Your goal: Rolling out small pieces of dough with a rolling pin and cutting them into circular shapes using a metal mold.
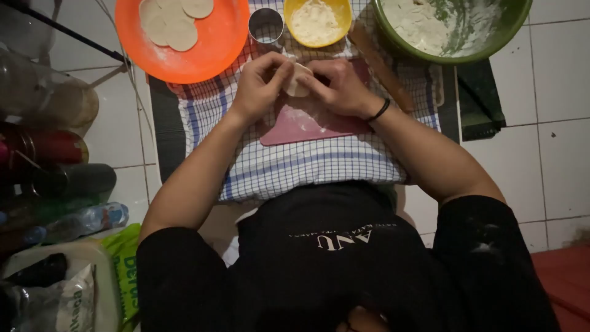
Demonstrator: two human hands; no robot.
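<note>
floor: white tiles (556, 154) | light: dim | left: bottles (74, 184) lying

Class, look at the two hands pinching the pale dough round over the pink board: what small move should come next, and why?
Probably keep pinching along the edge. The left hand and right hand both grip the pale dough round above the pink board, and its seam looks unfinished, though the fingers hide most of it.

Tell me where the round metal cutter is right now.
In the head view the round metal cutter stands at the top centre on the checked cloth, between the orange plate and the yellow bowl, just beyond the left hand.
</note>
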